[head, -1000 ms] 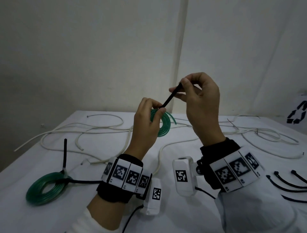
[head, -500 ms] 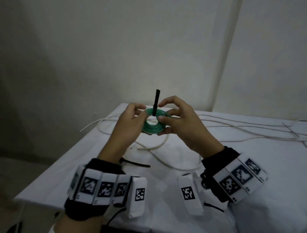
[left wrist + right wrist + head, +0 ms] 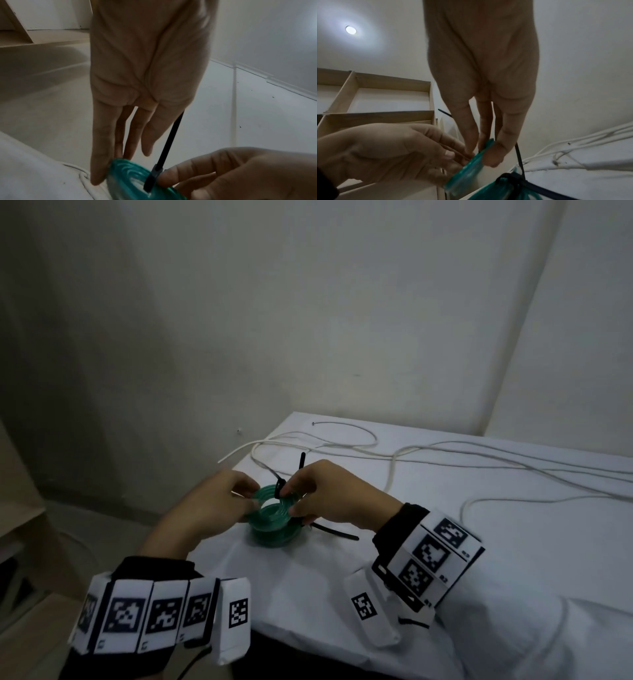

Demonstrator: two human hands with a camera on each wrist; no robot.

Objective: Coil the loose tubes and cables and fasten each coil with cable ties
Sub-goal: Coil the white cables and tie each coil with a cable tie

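1. The small green tube coil (image 3: 270, 503) is the thing I'm working on. I hold it just above a second green coil (image 3: 274, 534), which lies on the tabletop (image 3: 479, 508) near its left front corner and already wears its own black tie (image 3: 337, 533).
2. A black cable tie (image 3: 280, 487) wraps the held coil on the side away from me, its free tail sticking up past my knuckles.
3. My left hand (image 3: 212, 508) pinches the left side of the held coil between thumb and fingertips, with the other fingers fairly straight.
4. My right hand (image 3: 329, 498) grips the coil's right side, thumb and forefinger curled in close at the tie's head; whether they are on the tie itself or only on the tube beside it, I cannot tell.
5. I judge this coil to be fastened, or nearly so, and about to be set down on or beside the lying coil.
6. Next I should check that the tie is snug, release the coil gently so it does not spring, then reach for the loose white cables (image 3: 394, 453) spread beyond the coils.
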